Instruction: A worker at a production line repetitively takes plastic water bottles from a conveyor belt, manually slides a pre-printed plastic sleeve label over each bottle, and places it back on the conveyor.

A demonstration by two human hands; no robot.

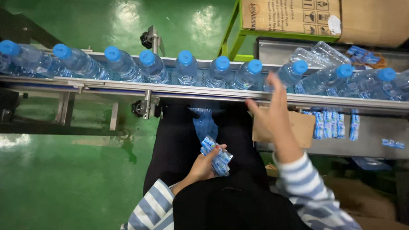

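Note:
A row of several clear water bottles with blue caps (222, 71) stands on a metal conveyor (124, 86) that crosses the view. My right hand (271, 113) is raised with its fingers apart, just in front of the conveyor rail, near the bottle (290, 73) right of the middle. It holds nothing. My left hand (206, 164) rests over my lap and grips a small stack of blue and white label sleeves (216, 157). Both sleeves are striped blue and white.
The floor (52, 177) is glossy green. A metal tray (371, 139) at the right holds loose blue labels (333, 124) and empty bottles (322, 53). Cardboard boxes (307, 14) sit on a green frame behind the conveyor. A cardboard piece (303, 127) lies under my right hand.

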